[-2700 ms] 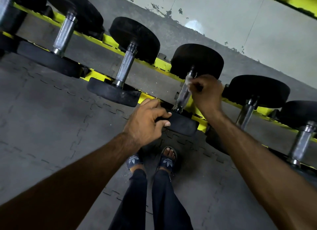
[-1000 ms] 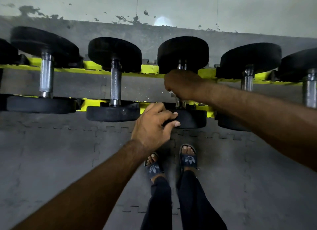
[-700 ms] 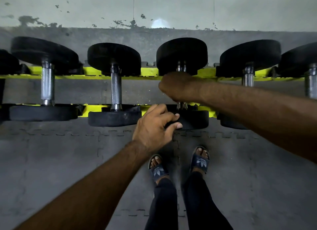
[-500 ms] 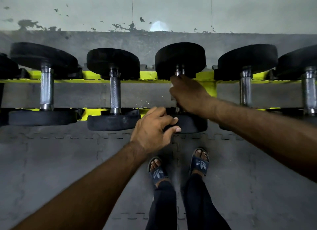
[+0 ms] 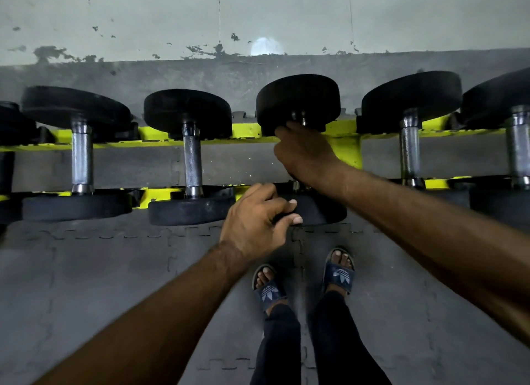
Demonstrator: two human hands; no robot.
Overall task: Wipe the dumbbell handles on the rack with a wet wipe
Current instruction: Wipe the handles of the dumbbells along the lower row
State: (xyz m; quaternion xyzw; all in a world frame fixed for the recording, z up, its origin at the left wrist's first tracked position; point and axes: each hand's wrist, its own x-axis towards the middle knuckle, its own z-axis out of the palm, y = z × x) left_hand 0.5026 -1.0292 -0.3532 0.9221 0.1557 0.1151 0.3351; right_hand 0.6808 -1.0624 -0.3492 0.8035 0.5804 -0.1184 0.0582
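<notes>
Dumbbell row on the yellow rack (image 5: pixel 249 130), seen from above. Each dumbbell lies across the two rails, with one black head on the far rail and one on the near rail.

Middle dumbbell (image 5: pixel 298 103): in its slot and resting on both rails. Its handle (image 5: pixel 301 119) is almost fully covered. Only a short chrome stub shows at the far head and a sliver at the near head (image 5: pixel 318 209).

Right hand (image 5: pixel 304 155): fingers curled around the handle, close up against the far head, knuckles facing the camera. The forearm comes in from the lower right. Cannot tell whether a wipe sits under the palm, as the hand hides it.

Left hand (image 5: pixel 255 221): clamped on the left edge of the near head, fingers hooked over the top of the rim and thumb on the outer face.

Left neighbour (image 5: pixel 192 160) and right neighbour (image 5: pixel 410 152): bare knurled handles, neither touched by a hand. More dumbbells sit at either end of the row, partly cut off by the frame.

Below the rack are grey interlocking floor mats (image 5: pixel 100 284). Two feet in dark sandals (image 5: pixel 339 275) stand just in front of the near head. Behind the rack is a scuffed pale wall (image 5: pixel 143 17).
</notes>
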